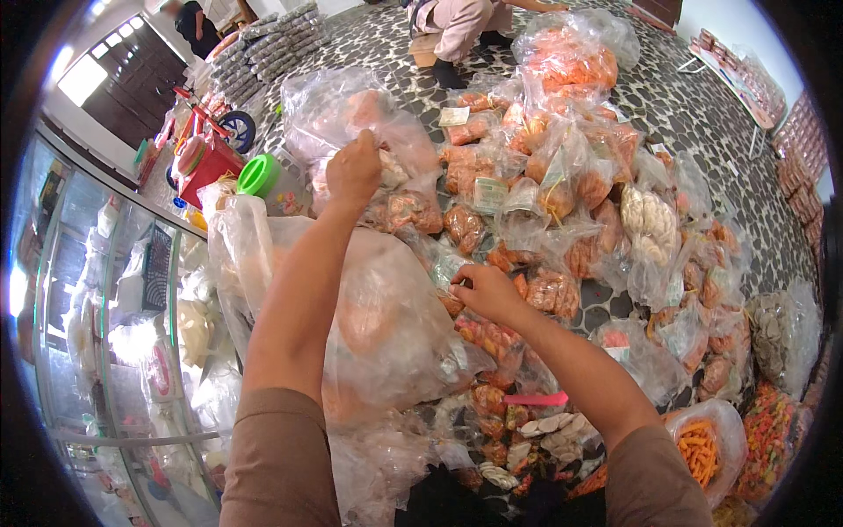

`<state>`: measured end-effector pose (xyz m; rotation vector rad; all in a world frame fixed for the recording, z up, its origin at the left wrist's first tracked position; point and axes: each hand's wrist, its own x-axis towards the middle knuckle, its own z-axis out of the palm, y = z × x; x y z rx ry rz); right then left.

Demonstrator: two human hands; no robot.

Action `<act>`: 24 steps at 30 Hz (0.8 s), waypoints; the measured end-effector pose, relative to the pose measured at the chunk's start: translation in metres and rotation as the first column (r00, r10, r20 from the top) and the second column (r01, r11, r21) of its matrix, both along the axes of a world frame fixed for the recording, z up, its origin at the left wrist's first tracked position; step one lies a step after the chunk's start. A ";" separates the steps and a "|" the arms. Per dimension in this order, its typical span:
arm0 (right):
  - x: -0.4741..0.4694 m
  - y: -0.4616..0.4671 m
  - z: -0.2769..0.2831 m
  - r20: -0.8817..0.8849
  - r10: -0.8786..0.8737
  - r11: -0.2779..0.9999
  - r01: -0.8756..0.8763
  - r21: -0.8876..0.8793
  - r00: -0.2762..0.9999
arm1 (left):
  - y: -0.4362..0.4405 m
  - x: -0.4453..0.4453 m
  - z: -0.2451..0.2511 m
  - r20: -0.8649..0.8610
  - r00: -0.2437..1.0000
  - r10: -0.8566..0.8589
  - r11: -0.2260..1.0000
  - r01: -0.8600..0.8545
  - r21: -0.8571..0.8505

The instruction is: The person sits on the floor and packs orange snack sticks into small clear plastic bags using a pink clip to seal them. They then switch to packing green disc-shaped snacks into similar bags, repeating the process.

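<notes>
My left hand (355, 172) is closed at the near side of a large clear plastic bag (329, 99), its fingers pinched on the film. Smaller packs of orange snacks (415, 209) show inside that bag. My right hand (490, 293) has curled fingers beside a small clear bag with a printed label (449, 269); whether it grips the film is hidden. Under my left forearm lies a big, cloudy plastic sack (388, 316) with pale orange contents. Many knotted bags of orange snacks (553, 188) spread out beyond my right hand.
A glass display case (112, 316) stands on the left. Near it are a green-lidded container (260, 176) and a red child's bike (211, 125). One person (454, 33) crouches ahead; another (196, 26) stands far left. An open bag of orange sticks (698, 451) sits at lower right.
</notes>
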<state>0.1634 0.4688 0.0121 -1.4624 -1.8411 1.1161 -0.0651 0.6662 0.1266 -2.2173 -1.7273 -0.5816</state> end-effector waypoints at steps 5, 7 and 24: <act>0.002 0.019 0.016 -0.098 -0.073 0.997 0.075 0.012 0.993 | -0.021 0.058 0.024 0.097 0.986 -0.139 0.990 0.139 0.009; -0.004 0.031 0.012 -0.165 -0.154 0.982 0.169 0.085 0.974 | -0.038 0.086 0.027 0.104 0.987 -0.126 0.992 0.128 -0.012; 0.034 -0.024 -0.020 -0.377 -0.004 0.979 0.080 0.185 0.926 | -0.203 0.191 0.035 -0.021 0.920 -0.392 0.920 0.391 -0.028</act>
